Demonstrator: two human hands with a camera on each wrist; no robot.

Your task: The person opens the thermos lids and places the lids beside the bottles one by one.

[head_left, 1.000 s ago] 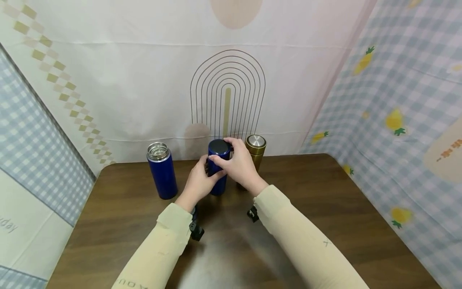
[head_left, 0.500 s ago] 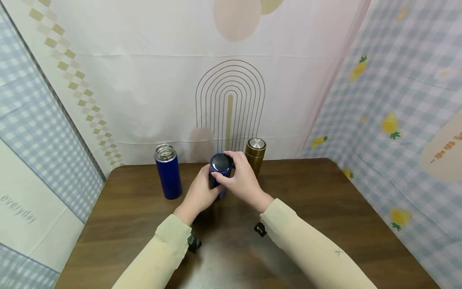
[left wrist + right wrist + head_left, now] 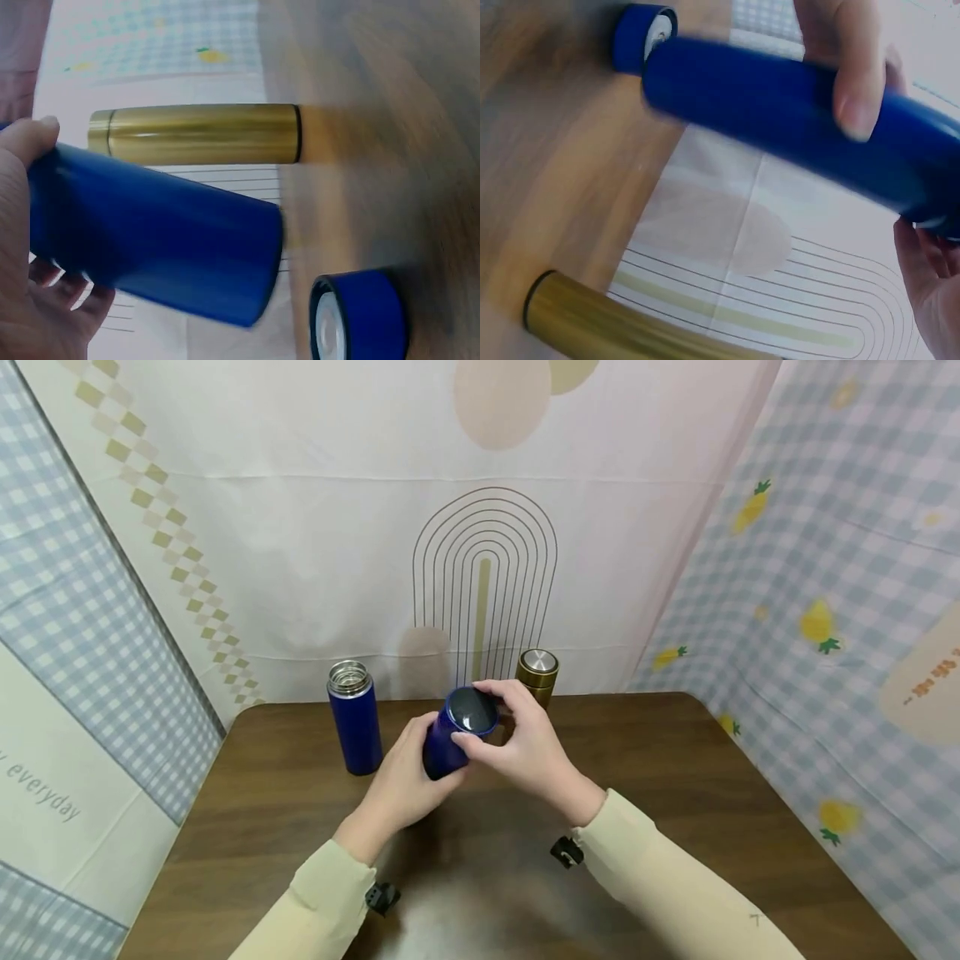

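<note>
Both hands hold a blue thermos bottle [image 3: 442, 753] with a glossy dark top, tilted. My left hand [image 3: 405, 777] wraps around its body from the left. At the upper end, my right hand [image 3: 525, 747] grips the rim between thumb and fingers. In the left wrist view the bottle's lower end appears raised off the table. A loose blue lid [image 3: 367, 319] with a pale inside lies on its side or stands near that end; the head view hides it. Left of the hands stands a second blue thermos [image 3: 356, 727], its steel neck uncovered.
A gold thermos [image 3: 538, 677] with a silver-topped lid stands behind my right hand, partly covered by it. The brown wooden table [image 3: 637, 760] ends at a patterned cloth wall [image 3: 330, 560] behind the bottles. Checked cloth [image 3: 840, 577] hangs on the right.
Both hands have brought the blue thermos nearer and tilted it, so its dark top shows more fully. The head view has shifted slightly. The other bottles stay in place.
</note>
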